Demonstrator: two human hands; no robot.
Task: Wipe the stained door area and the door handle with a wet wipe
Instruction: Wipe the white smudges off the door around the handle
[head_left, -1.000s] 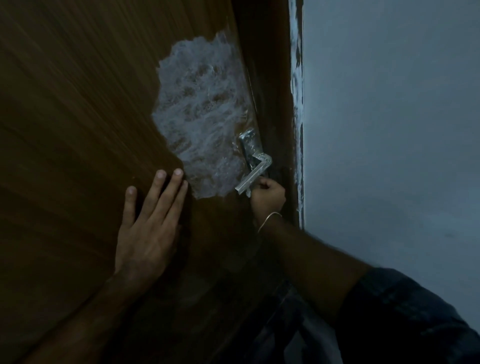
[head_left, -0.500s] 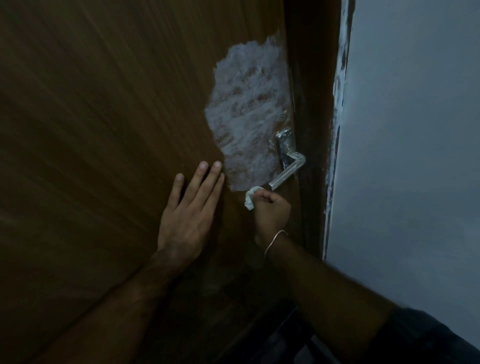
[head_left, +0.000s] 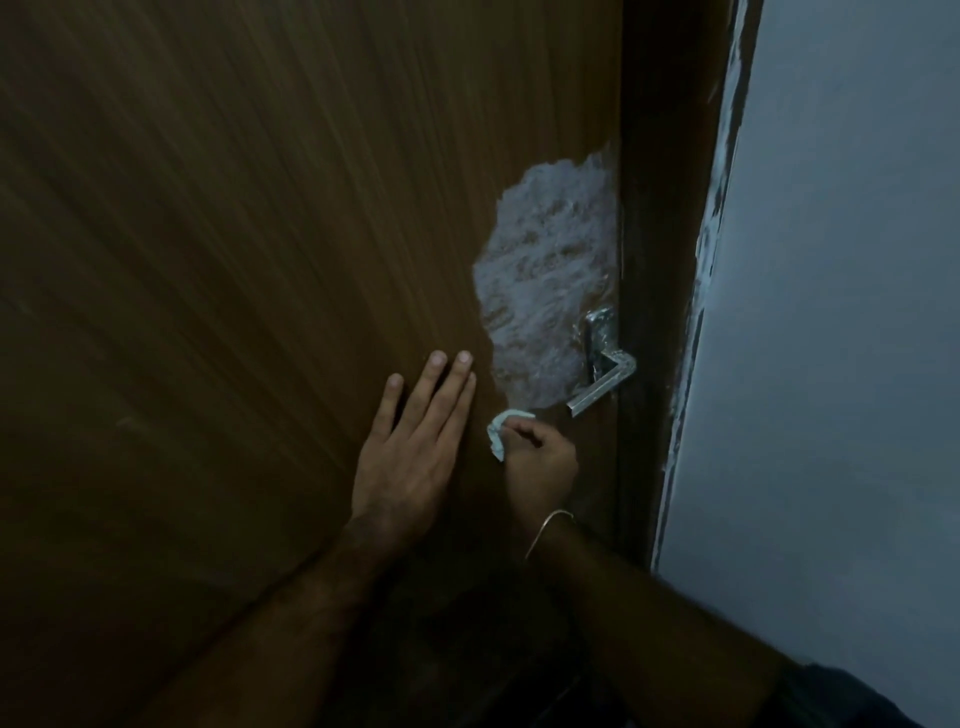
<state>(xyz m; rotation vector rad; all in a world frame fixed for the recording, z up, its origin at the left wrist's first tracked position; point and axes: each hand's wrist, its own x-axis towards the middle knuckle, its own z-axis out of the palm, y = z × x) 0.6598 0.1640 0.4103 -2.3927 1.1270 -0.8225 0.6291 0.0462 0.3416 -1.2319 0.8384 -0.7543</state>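
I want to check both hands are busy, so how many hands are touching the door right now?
1 for certain. The left hand lies flat on the door, beside the white stain. The right hand grips a wipe below the handle; its contact is unclear.

**Legible markings: none**

We find no text, label, brand, number or sign that we can read on the door (head_left: 260, 260), the door handle (head_left: 602, 379), the wet wipe (head_left: 501, 431) or the wall (head_left: 841, 312).
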